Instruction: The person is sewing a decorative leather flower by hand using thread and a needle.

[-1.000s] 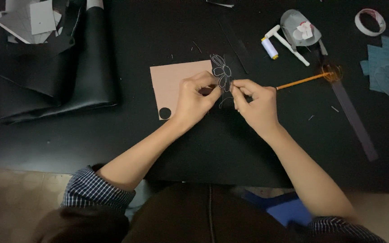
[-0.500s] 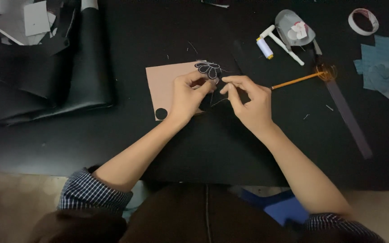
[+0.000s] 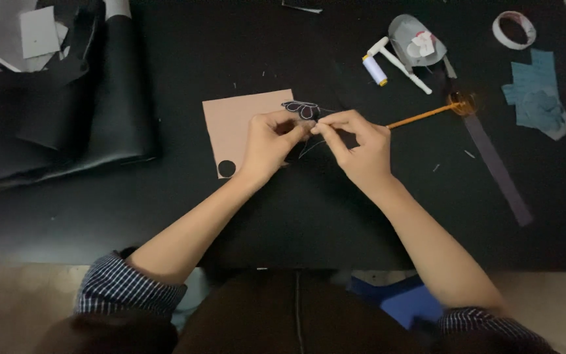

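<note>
My left hand (image 3: 271, 144) and my right hand (image 3: 355, 145) meet over a black table (image 3: 296, 210), fingertips pinched together on a small black piece with pale stitched petal shapes (image 3: 300, 109). A thin pale thread hangs below the fingertips. The piece lies partly over a tan sheet (image 3: 234, 124) that has a round hole near its lower left corner. Whether a needle is between my right fingers is too small to tell.
Black leather sheets (image 3: 67, 124) and grey paper pieces (image 3: 24, 33) lie at the left. At the right are a white thread spool (image 3: 375, 69), a white tool (image 3: 401, 64), an orange pencil (image 3: 424, 115), a dark strip (image 3: 498, 170), blue scraps (image 3: 537, 95) and a tape roll (image 3: 513, 29).
Both hands with the stitched piece have shifted slightly up and left on the tan sheet; the piece is turned and more covered by my fingers.
</note>
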